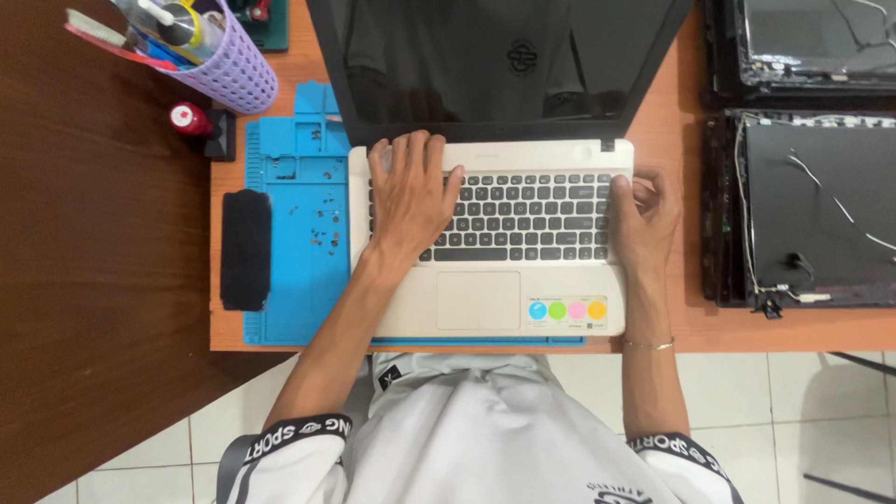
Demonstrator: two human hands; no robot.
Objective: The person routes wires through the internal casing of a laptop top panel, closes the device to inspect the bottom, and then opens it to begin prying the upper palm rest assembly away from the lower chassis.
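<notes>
Here, both hands rest on an open cream laptop [485,280], seemingly steadying or checking it.

The laptop sits mid-desk on a blue work mat [299,233], lid up and screen dark. The left hand [408,196] lies flat, fingers spread, on the keyboard's upper left; nothing is clasped. The right hand [644,210] curls around the laptop's right edge, fingers closed loosely on the casing. Loose screws [322,224] dot the mat beside a black pad [245,249]; a lilac tool basket [229,61] stands behind, stripped laptop lids [812,210] to the right. Any next move likely needs a firm two-handed hold.
</notes>
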